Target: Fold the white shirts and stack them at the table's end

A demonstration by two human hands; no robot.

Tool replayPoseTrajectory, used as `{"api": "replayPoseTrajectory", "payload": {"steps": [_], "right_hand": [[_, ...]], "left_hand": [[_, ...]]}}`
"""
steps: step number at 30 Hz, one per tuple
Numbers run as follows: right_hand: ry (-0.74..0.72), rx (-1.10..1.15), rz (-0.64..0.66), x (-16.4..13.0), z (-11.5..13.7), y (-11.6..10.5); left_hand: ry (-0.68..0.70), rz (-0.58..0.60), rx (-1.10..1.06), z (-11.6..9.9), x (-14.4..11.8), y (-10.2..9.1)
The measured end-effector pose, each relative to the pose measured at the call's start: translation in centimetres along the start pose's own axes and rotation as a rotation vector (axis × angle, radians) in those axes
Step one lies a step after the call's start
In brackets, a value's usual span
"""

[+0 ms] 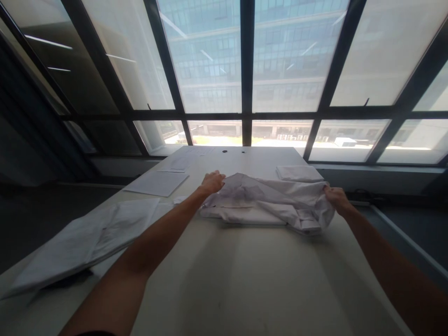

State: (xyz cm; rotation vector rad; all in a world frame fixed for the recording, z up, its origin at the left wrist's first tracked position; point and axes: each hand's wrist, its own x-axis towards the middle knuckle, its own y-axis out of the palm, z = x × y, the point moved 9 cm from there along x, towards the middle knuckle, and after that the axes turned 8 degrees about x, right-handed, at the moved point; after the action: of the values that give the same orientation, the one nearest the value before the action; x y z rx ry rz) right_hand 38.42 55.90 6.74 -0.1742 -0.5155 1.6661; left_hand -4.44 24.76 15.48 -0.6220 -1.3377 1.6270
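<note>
1. Basically, window wall (213, 60) fills the background, dark frames, building beyond.
2. White table (266, 270) runs from the near edge of view toward the window.
3. Dark curtain (31, 107) at far left.
4. Left cloth (105, 228), white, lies spread along the table's left side; dark patch under its near edge, can't tell if object or shadow.
5. Held cloth (252, 198), white, crumpled, on the table right of centre, between both hands; lower folds rest near the tabletop, upper edge lifted at the right end.
6. Paper (157, 183) flat on the table, left of the left hand; fainter sheets (184, 161) just beyond.
7. Folded cloth (299, 173), white, flat, just behind the held cloth's right half.
8. Left hand (212, 181): fingers closed on the held cloth's left upper corner.
9. Right hand (336, 197): fingers pinching its right end.
10. Two dark spots (224, 151) at the table's far end.
</note>
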Motion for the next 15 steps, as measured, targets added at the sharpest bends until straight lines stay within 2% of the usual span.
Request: {"api": "replayPoseTrajectory", "payload": {"steps": [2, 4, 6, 8, 9, 10, 12, 13, 15], "right_hand": [[-0.019, -0.09, 0.028, -0.3, -0.1, 0.3], [-0.111, -0.144, 0.024, -1.0, 1.0, 0.9], [-0.34, -0.225, 0.004, -2.5, 3.8, 2.0], [-0.601, -0.321, 0.052, -5.1, 7.1, 4.4], [-0.667, -0.36, 0.134, -6.4, 8.1, 6.0], [-0.671, -0.385, 0.261, -7.5, 8.6, 7.9], [-0.59, -0.414, 0.556, -9.6, 8.4, 11.5], [-0.544, -0.422, 0.67, -10.6, 8.1, 12.7], [-0.504, -0.433, 0.793, -12.2, 7.8, 14.0]], "left_hand": [[0.106, -0.151, -0.062, -3.1, -2.8, 0.2], [0.221, -0.222, -0.178, -5.6, -6.2, 1.4], [0.25, -0.183, -0.265, -6.5, -9.0, 3.9], [0.214, -0.101, -0.304, -6.0, -10.9, 6.5], [0.206, -0.064, -0.319, -5.5, -11.4, 7.7], [0.216, -0.034, -0.335, -5.1, -11.7, 8.5], [0.267, -0.006, -0.374, -4.2, -11.7, 9.5], [0.293, -0.007, -0.393, -3.8, -11.4, 9.6], [0.327, -0.02, -0.408, -2.9, -10.2, 9.7]]}}
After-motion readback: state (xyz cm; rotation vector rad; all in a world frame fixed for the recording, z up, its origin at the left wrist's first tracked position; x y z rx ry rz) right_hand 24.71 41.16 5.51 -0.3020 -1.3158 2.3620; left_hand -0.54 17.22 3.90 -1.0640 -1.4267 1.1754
